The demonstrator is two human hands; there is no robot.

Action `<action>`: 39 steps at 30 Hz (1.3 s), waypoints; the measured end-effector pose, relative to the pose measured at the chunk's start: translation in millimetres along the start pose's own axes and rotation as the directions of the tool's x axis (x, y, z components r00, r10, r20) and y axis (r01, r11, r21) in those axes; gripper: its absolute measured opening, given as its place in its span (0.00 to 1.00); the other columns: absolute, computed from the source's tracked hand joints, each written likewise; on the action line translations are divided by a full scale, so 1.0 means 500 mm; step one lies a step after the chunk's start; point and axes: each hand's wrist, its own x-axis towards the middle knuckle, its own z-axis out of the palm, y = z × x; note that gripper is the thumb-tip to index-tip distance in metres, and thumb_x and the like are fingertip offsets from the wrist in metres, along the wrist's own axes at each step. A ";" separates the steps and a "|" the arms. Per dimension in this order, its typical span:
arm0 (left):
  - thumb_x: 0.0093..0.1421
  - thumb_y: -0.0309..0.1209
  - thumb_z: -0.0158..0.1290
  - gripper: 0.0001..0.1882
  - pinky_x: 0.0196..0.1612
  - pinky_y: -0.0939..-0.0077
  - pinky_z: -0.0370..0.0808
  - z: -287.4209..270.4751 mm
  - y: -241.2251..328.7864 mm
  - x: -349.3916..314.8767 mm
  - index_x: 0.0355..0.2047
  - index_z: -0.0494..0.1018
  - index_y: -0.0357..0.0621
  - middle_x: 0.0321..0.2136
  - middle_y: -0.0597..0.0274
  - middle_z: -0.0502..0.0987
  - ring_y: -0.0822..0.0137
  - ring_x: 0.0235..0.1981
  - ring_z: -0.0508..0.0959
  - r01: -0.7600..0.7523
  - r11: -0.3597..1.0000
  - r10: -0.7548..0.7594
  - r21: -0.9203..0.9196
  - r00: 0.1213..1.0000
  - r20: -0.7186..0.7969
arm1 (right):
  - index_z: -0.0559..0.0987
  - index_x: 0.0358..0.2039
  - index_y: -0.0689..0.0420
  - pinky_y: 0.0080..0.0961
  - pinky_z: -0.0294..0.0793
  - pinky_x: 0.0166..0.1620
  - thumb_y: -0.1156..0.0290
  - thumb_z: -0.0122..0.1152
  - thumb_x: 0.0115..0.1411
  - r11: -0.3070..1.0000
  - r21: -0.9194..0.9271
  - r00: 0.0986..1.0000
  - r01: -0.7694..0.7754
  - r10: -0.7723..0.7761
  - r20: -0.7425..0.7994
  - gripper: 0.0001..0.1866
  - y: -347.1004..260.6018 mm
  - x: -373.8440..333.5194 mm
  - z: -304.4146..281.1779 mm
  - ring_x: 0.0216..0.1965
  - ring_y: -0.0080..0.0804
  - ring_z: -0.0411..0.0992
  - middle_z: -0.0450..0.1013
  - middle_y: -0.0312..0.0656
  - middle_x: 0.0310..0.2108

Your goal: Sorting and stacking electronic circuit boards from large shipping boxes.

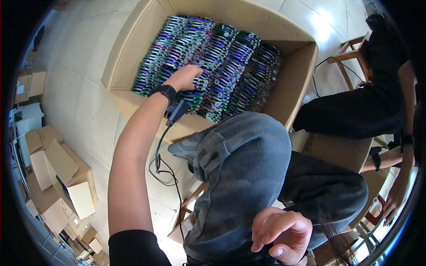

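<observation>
My left hand reaches down into a large cardboard box, its fingers bent and closed on a green circuit board in one of the packed rows. Its fingertips are partly hidden among the boards. Many thin boards stand on edge there in slanting rows, with purple, white and red parts. A black wristband with a black plug and cable is on my left wrist. Over my lap, my right hand hangs with curved fingers, the thumb apart from them, holding nothing.
My knees are against the near side of the box. The black cable runs down beside my leg. At the right sits another person near a wooden stool. Several opened cartons lie on the tiled floor at the left.
</observation>
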 end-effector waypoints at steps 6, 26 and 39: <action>0.35 0.23 0.58 0.16 0.37 0.63 0.71 0.033 0.014 0.012 0.27 0.68 0.39 0.29 0.51 0.72 0.51 0.35 0.73 0.000 0.999 -0.001 -0.036 1.000 -0.028 | 0.70 0.30 0.62 0.23 0.65 0.31 0.67 0.58 0.56 0.995 0.050 0.982 -0.084 0.091 -0.167 0.11 -0.013 -0.017 0.016 0.25 0.29 0.65 0.69 0.42 0.23; 0.30 0.19 0.54 0.34 0.52 0.65 0.65 0.017 -0.037 -0.076 0.45 0.65 0.37 0.45 0.44 0.68 0.47 0.50 0.66 -0.047 0.992 0.041 -0.117 0.998 -0.054 | 0.77 0.29 0.59 0.28 0.66 0.30 0.66 0.53 0.55 0.917 0.127 0.900 0.378 -0.396 0.184 0.09 -0.087 -0.013 -0.052 0.27 0.35 0.70 0.73 0.44 0.29; 0.39 0.34 0.61 0.16 0.32 0.63 0.67 0.047 0.008 -0.009 0.23 0.68 0.36 0.24 0.51 0.65 0.52 0.28 0.69 0.151 0.984 -0.153 -0.091 0.988 -0.013 | 0.74 0.36 0.64 0.30 0.67 0.34 0.62 0.49 0.57 0.853 0.093 0.805 0.514 -0.517 0.290 0.16 -0.211 -0.086 -0.039 0.30 0.37 0.69 0.72 0.48 0.34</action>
